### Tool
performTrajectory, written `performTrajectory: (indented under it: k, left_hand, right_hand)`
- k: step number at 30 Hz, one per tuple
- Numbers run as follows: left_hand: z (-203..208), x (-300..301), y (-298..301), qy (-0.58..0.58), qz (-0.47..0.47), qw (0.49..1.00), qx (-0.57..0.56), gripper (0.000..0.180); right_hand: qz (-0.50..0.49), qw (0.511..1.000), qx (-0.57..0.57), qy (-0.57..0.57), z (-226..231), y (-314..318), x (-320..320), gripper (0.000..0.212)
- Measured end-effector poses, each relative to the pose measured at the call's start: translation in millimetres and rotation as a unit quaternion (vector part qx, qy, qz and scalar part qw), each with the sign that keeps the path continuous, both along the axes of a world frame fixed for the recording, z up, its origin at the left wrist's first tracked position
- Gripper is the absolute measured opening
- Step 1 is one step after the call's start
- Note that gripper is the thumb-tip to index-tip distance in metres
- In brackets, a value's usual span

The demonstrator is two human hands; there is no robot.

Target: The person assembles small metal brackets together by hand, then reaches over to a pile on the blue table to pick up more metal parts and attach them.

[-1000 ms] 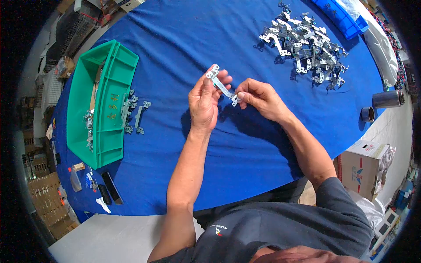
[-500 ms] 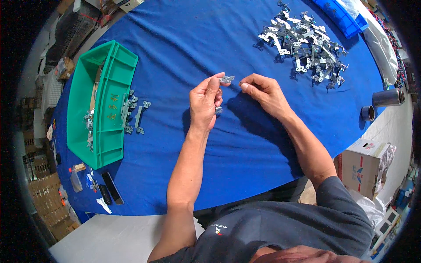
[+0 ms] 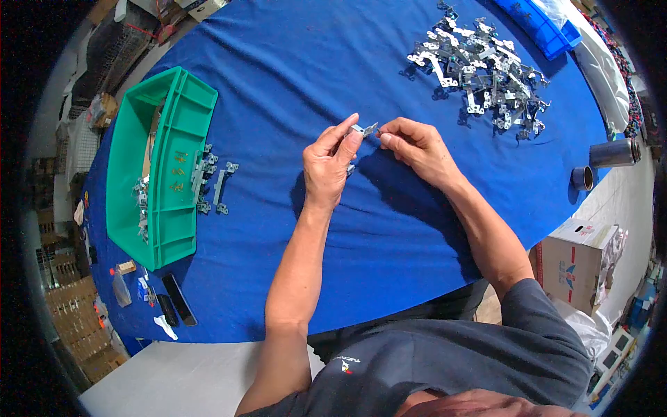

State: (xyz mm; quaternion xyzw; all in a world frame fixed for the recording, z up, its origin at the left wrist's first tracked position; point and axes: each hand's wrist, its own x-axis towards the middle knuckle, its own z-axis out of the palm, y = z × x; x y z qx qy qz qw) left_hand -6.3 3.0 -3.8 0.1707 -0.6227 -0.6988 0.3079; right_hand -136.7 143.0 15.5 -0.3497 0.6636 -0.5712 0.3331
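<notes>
Over the middle of the blue cloth, my left hand [image 3: 328, 169] is closed round a metal bracket [image 3: 369, 130]. One end of the bracket sticks out past the thumb and forefinger; most of its length is hidden in the palm. At that protruding end, my right hand [image 3: 422, 149] pinches with thumb and forefinger. Whatever sits between those fingertips is too small to make out. More brackets of similar look [image 3: 221, 187] lie to the left, against the side of a green plastic bin [image 3: 182, 229].
A heap of metal brackets [image 3: 486, 76] covers the far right, near a blue tray [image 3: 549, 31]. A dark cylinder [image 3: 615, 154] and a small cup [image 3: 582, 179] lie at the right edge. A phone [image 3: 179, 299] and small items are at the near left.
My left hand has turned the bracket, so its free end now points toward my right fingertips and nearly meets them. My right hand has barely moved.
</notes>
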Motion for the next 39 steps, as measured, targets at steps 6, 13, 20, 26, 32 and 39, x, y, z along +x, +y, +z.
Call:
performTrajectory:
  k: [6,13,20,26,32,39]
  left_hand:
    - [4.3,0.4,1.6,-0.025,0.008,1.000,-0.006,0.031]
    - [-1.2,1.8,-0.1,-0.040,0.004,0.998,0.049,0.025]
    - [-0.1,2.7,-2.1,-0.038,-0.005,0.997,0.074,0.026]
    - [0.8,3.0,-3.4,-0.040,-0.009,0.999,0.035,0.028]
    - [3.1,2.9,-3.3,-0.046,-0.015,0.999,0.025,0.028]
    - [1.6,2.5,-1.7,-0.023,-0.009,0.987,-0.160,0.033]
  right_hand:
    - [-0.004,1.000,-0.009,0.004,2.2,1.0,0.7,0.018]
    - [0.001,1.000,-0.008,0.006,-2.5,-0.1,0.6,0.019]
    - [-0.001,1.000,-0.001,0.021,-5.5,-0.3,-1.3,0.018]
    - [-0.009,1.000,0.003,0.013,0.6,0.1,0.4,0.019]
    - [-0.001,1.000,0.015,0.021,1.0,1.0,-0.8,0.019]
    - [-0.002,0.999,0.021,0.034,2.5,0.6,-1.2,0.017]
